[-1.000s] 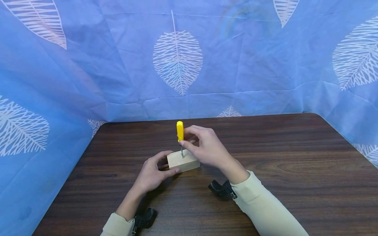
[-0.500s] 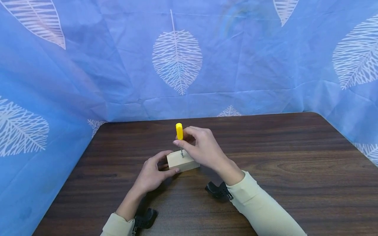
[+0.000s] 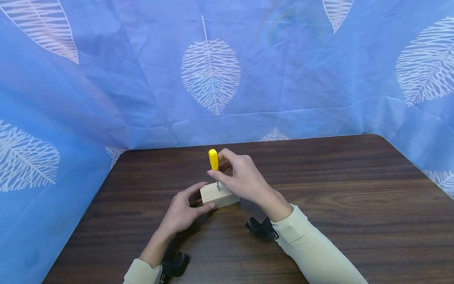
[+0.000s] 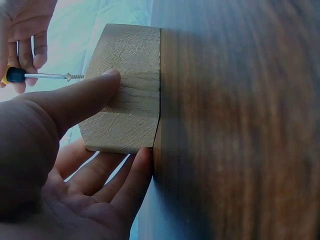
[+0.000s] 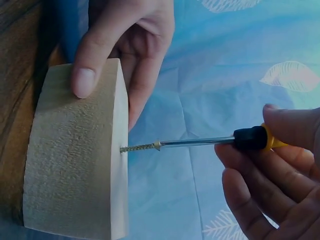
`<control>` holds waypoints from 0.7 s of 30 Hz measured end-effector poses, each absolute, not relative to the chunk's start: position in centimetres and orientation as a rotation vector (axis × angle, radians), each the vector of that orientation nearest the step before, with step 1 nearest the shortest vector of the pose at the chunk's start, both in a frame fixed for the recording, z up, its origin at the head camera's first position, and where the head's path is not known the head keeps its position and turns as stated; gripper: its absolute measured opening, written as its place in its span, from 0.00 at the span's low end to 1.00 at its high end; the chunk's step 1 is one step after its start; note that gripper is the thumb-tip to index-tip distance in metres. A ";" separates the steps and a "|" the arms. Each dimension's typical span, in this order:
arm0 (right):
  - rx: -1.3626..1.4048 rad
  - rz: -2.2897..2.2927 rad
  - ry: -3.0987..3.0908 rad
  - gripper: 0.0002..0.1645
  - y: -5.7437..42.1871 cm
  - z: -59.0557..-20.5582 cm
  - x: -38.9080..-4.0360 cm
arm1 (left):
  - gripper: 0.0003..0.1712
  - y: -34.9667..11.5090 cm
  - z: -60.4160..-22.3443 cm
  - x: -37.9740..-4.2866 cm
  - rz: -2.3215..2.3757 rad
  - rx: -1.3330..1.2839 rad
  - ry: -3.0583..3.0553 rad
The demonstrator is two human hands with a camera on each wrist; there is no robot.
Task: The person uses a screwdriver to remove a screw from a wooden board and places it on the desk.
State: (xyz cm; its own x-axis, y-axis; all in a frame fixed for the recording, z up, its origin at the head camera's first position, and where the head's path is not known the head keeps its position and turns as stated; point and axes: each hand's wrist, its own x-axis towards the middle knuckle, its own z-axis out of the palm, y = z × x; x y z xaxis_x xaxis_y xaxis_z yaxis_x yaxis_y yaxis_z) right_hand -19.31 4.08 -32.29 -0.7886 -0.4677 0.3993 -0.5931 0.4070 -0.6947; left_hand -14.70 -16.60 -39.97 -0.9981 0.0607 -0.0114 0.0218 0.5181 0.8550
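Note:
A pale wooden block (image 3: 216, 199) lies on the table in the head view. At its left end my left hand (image 3: 182, 211) grips it, thumb on the near side and fingers round the end and far side. Out of the block's top stands a brass-coloured screw (image 5: 141, 147), its tip in the wood and most of its thread exposed. The tip of a screwdriver (image 3: 213, 159) with a yellow and black handle meets the screw head. My right hand (image 3: 244, 177) holds that handle between thumb and fingers, above the block; the left wrist view (image 4: 15, 75) catches only part of this.
The dark wood-grain table (image 3: 337, 189) extends around the block, with its far edge behind the hands. A blue cloth (image 3: 149, 86) with white leaf prints hangs at the back and sides. Black wrist devices (image 3: 262, 228) sit under both sleeves.
My right hand has shifted slightly left, its thumb moving across the screwdriver handle. The handle's top now leans a little more to the left. Left hand and block hold their place.

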 end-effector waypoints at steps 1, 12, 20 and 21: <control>0.960 1.335 -2.509 0.14 4.1 -32.3 -19.3 | 0.35 -16.6 -40.0 -14.7 1.525 0.073 2.700; 1.013 1.309 -2.517 0.10 4.5 -32.1 -19.4 | 0.35 -16.4 -39.9 -14.7 1.528 0.064 2.702; 0.973 1.297 -2.391 0.10 4.3 -32.4 -19.3 | 0.35 -16.3 -40.0 -14.7 1.527 0.060 2.707; 0.961 1.293 -2.373 0.10 4.2 -32.5 -19.2 | 0.35 -16.4 -40.0 -14.7 1.527 0.064 2.707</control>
